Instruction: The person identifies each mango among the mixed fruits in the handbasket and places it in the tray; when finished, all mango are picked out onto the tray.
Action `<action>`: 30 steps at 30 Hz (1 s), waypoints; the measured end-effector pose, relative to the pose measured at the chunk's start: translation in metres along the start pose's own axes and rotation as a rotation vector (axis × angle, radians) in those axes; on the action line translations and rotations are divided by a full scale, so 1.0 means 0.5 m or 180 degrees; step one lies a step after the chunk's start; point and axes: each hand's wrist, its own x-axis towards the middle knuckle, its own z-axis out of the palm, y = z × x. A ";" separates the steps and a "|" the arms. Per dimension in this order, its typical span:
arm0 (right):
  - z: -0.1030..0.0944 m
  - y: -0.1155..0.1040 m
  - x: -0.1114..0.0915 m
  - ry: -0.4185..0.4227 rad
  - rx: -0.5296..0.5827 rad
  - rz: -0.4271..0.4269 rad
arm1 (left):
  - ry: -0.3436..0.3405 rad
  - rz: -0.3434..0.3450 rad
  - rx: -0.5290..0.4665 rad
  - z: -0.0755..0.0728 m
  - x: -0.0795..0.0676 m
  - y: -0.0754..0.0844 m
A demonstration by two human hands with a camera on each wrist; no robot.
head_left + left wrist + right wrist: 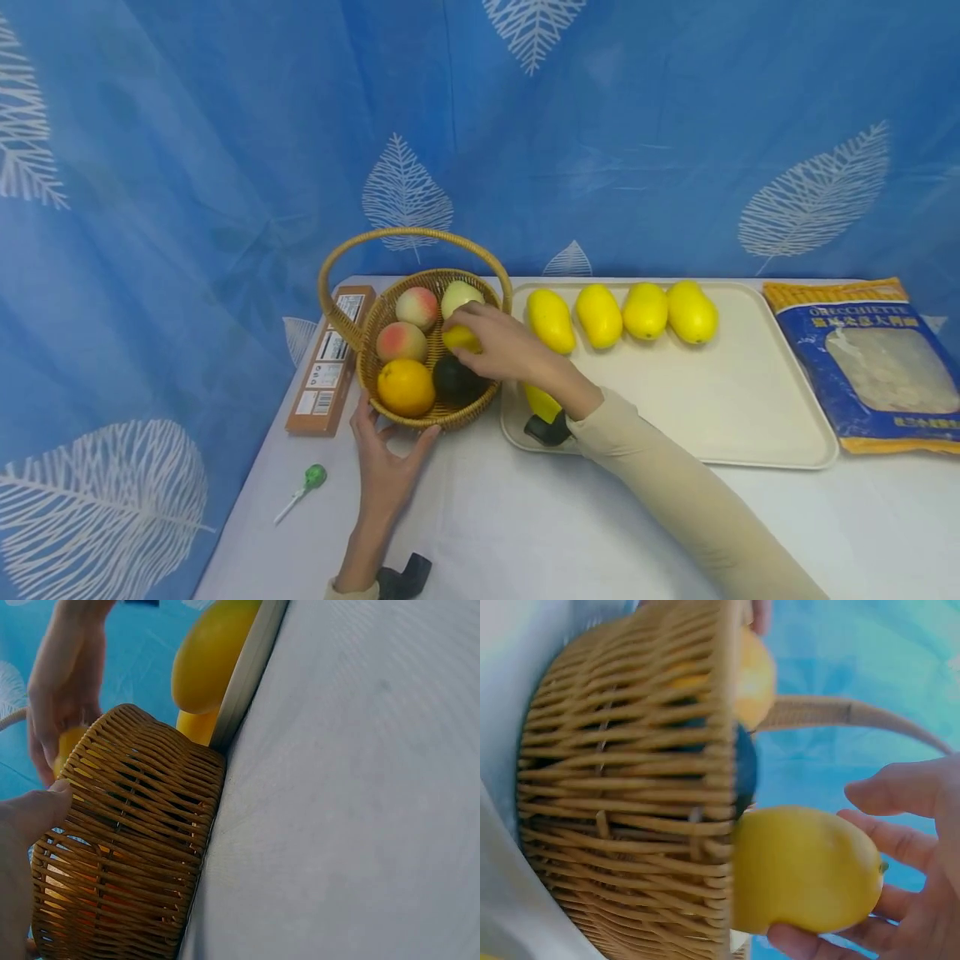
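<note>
A wicker basket (420,423) with a tall hooped handle holds two peaches (402,342), an orange (406,388), a dark green avocado (455,382) and a pale green round fruit (461,294). My left hand (390,467) holds the basket's near side, thumb and fingers spread along its wall. In the left wrist view the left thumb (45,810) lies at the rim. Over the basket's right side, my right hand (495,342) holds a yellow mango (806,870), its fingers round the stem end. The mango's lower end is hidden behind the rim in the right wrist view.
Right of the basket, a cream tray (720,400) carries several mangoes (598,317); another mango (542,402) lies partly under the right forearm. A blue-and-orange pasta bag (873,358) lies at far right. A brown box (330,362) and green lollipop (314,477) lie left.
</note>
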 end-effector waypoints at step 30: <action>0.026 0.029 -0.088 0.0385 -0.0197 -0.0846 | -0.0022 -0.0066 0.0019 0.000 -0.002 0.004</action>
